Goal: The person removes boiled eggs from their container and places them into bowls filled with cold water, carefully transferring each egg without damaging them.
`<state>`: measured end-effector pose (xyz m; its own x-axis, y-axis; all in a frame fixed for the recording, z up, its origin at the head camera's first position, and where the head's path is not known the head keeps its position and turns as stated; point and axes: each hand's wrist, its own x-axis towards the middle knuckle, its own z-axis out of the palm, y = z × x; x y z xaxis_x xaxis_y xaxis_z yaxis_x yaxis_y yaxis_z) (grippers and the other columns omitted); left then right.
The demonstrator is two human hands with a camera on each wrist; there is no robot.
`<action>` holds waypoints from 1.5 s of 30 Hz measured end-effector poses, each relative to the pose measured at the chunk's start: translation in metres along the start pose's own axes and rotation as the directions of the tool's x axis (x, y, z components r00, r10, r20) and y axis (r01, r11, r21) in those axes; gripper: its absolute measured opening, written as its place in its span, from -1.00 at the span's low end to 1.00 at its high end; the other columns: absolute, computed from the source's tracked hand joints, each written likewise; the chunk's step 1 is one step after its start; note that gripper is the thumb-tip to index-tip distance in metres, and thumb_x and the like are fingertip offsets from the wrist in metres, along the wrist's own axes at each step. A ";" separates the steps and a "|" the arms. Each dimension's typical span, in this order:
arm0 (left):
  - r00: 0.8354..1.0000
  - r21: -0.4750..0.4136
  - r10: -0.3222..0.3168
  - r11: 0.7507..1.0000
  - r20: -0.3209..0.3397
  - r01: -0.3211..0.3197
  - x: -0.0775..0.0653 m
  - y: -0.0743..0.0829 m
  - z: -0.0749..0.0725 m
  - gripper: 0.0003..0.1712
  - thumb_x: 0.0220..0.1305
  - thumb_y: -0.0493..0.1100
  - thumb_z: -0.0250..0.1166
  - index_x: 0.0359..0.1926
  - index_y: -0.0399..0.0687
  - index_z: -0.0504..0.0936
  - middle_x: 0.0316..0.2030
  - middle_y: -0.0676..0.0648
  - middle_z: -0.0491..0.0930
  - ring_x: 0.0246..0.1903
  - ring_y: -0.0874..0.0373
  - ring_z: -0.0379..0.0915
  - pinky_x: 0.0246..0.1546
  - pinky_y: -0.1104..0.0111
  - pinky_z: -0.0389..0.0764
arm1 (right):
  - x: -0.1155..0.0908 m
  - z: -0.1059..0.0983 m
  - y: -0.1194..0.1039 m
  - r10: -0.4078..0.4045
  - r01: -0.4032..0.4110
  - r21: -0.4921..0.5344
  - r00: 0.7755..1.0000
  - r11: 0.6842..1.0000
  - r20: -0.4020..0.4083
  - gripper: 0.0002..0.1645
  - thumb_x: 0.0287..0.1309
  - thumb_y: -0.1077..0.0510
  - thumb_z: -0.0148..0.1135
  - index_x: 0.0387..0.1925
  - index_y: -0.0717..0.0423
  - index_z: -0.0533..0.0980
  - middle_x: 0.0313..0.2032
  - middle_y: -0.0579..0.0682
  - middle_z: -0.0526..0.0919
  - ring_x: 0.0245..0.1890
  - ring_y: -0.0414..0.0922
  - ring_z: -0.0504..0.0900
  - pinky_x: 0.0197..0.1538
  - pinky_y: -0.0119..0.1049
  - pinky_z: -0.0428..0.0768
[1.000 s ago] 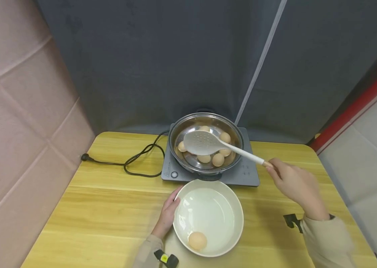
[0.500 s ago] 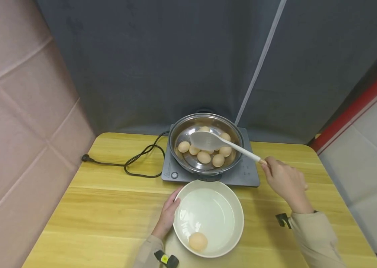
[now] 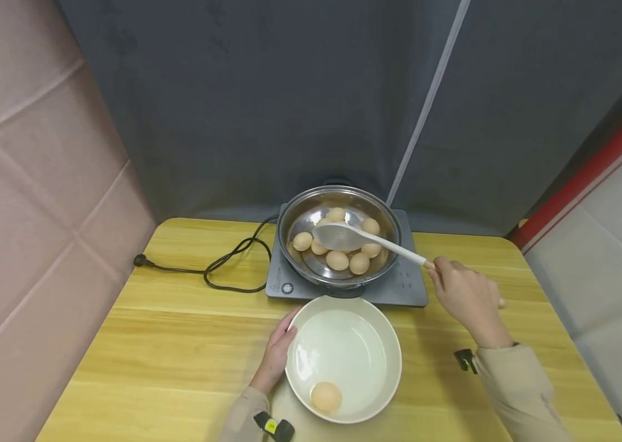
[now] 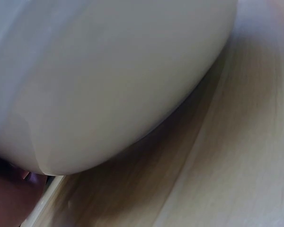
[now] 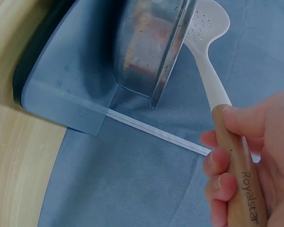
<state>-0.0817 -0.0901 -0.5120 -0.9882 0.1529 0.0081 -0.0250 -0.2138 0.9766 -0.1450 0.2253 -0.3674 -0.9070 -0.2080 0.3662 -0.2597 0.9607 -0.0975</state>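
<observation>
The right hand (image 3: 468,301) has its fingers and thumb wrapped round the wooden handle (image 5: 241,175) of a white slotted spoon (image 3: 338,236), whose head is over a steel pot (image 3: 383,215). Several brown eggs (image 3: 337,260) lie in the pot, some partly hidden by the spoon. The pot stands on a grey hot plate (image 3: 407,288) at the back of the wooden table (image 3: 189,344), with a black cord (image 3: 211,270) trailing to the left. The left hand (image 3: 276,353) grips the left rim of a pale bowl (image 3: 360,344), thumb over the edge. One lone egg (image 3: 326,397) lies in the bowl, on the side nearest the person.
</observation>
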 end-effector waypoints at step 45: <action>1.000 0.004 -0.007 1.000 0.006 0.007 -0.001 0.002 0.000 -0.49 0.39 -0.27 -0.25 0.31 -0.39 0.06 0.32 -0.32 0.05 0.27 -0.19 0.03 0.25 0.30 0.23 | 0.001 -0.017 0.003 -0.024 0.027 -0.005 0.952 1.000 0.306 -0.69 0.27 -0.07 -0.08 -0.44 -0.01 0.46 -0.74 -0.13 0.30 -0.72 -0.12 0.27 -0.78 -0.27 0.15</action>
<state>-0.0808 -0.0903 -0.5102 -0.9870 0.1605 0.0024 -0.0316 -0.2090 0.9774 -0.1406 0.2315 -0.3513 -0.9583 -0.2776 0.0674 -0.2826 0.9557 -0.0825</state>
